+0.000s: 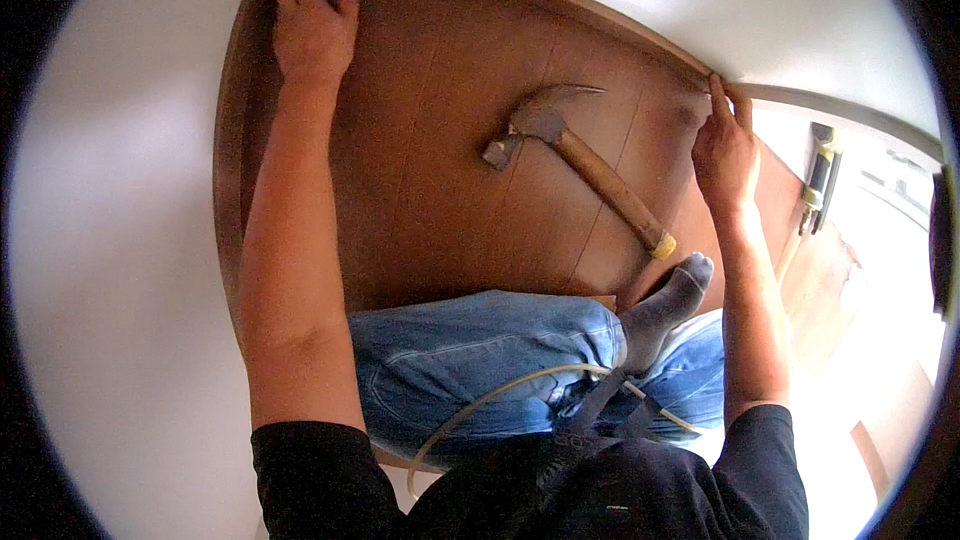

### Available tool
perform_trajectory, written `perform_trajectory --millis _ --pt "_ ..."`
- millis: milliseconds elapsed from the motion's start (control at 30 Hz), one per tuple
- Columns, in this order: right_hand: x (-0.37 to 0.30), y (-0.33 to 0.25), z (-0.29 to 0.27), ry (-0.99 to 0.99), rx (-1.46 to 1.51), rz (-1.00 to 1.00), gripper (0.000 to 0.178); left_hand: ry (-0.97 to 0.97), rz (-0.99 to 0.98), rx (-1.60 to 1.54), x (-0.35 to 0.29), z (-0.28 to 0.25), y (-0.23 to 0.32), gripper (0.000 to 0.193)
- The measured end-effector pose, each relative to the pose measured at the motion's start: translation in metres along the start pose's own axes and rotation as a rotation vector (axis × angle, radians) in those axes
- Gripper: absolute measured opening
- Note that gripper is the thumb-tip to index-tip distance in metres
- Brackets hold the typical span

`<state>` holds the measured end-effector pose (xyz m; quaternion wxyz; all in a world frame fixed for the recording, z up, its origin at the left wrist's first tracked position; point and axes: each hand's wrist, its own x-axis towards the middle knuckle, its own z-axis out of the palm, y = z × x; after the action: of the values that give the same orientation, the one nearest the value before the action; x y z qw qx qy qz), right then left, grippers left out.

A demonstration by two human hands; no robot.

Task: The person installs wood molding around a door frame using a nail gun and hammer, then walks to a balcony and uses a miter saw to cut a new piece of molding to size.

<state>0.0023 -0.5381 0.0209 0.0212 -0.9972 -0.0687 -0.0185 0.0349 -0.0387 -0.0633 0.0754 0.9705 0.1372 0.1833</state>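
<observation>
A brown baseboard strip (560, 2) runs along the foot of the far white wall. My left hand (315, 38) reaches to its left end in the corner, two fingers stretched against the strip and the thumb apart. At the strip's right end, beside the opening, my right hand (727, 152) presses with its fingers extended; some of them are partly hidden. Between my arms a claw hammer (610, 185) lies on the brown wooden floor (440, 190). Its head points to the far left and its wooden handle slants toward my foot.
White walls (120, 220) close in the left and far sides. A green and black tool (822, 170) lies at the right by the bright opening. A pale hose or cable (470, 405) loops over my jeans (480, 350). My grey-socked foot (665, 310) is near the hammer's handle end.
</observation>
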Motion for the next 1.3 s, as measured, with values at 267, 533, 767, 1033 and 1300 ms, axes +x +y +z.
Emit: perform_trajectory --millis 267,533,767,1033,1300 --pt "-0.006 0.008 0.002 -0.009 -0.033 -0.074 0.059 -0.317 -0.255 -0.2 0.003 -0.053 0.048 0.085" --pt "-0.003 0.006 0.009 -0.009 0.08 -0.053 0.057 -0.321 -0.194 -0.126 0.006 -0.054 0.023 0.088" --pt "-0.004 0.007 0.022 0.012 -0.033 -0.063 0.064 -0.357 -0.227 -0.186 0.004 -0.057 0.028 0.09" --pt "-0.008 0.041 0.042 0.095 0.036 -0.227 0.083 0.013 -0.214 -0.199 -0.008 -0.022 0.016 0.071" --pt "-0.011 0.012 0.018 -0.011 0.117 -0.159 0.08 0.039 -0.25 -0.263 -0.008 -0.019 0.016 0.069"
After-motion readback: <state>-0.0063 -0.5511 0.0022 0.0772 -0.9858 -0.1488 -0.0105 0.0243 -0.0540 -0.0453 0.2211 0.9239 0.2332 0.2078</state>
